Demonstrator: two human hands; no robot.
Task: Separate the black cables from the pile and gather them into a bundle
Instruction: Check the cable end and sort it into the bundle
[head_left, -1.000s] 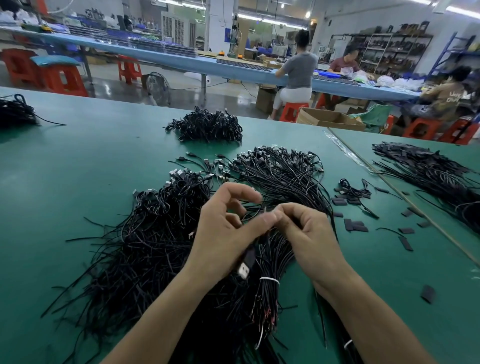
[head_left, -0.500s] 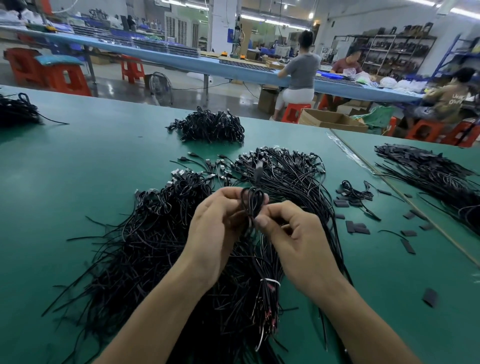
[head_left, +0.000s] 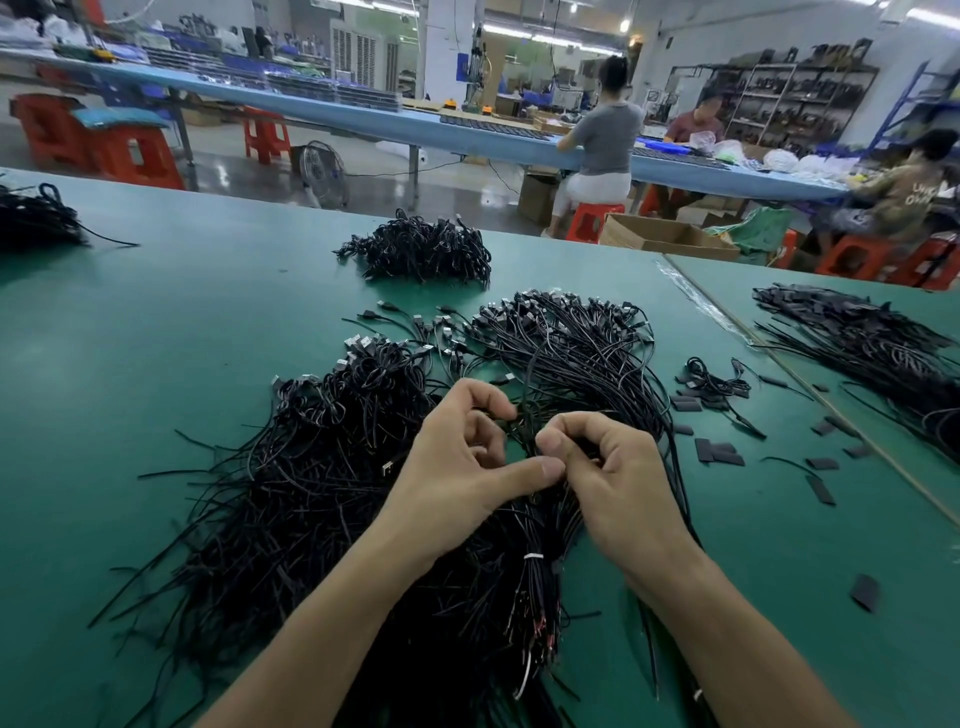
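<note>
Black cables (head_left: 322, 483): a large loose pile lies on the green table (head_left: 156, 338), straight in front of the person, fanning out to the left and away, plug ends at the far side.

Second fan of the same cables (head_left: 571, 353): lies just beyond the hands and reaches to the right.

Tied bundle (head_left: 533, 556): cables bound with a white tie, lying between the two forearms on top of the pile.

Left hand (head_left: 462, 467): above the middle of the pile, fingers curled, thumb stretched across to touch the right hand's fingers. It grips a single cable (head_left: 527, 395) at the index fingertip.

Right hand (head_left: 613, 478): beside the left, fingers curled inward, pinching the same cable along with nearby strands. How many strands it holds cannot be told.

Small heap (head_left: 421, 252): coiled black cables, farther back on the table, well apart from the pile.

Far-left heap (head_left: 31, 218): more black cables at the table's left edge.

Right-hand heap (head_left: 872, 338): black cables on the adjoining table surface.

Flat black pieces (head_left: 719, 452): scattered on the table right of the pile, near a small coil (head_left: 717, 382).

Background: seated people at a long blue bench (head_left: 363, 117), red stools (head_left: 265, 135), a floor fan (head_left: 324, 171), a cardboard box (head_left: 665, 236).
</note>
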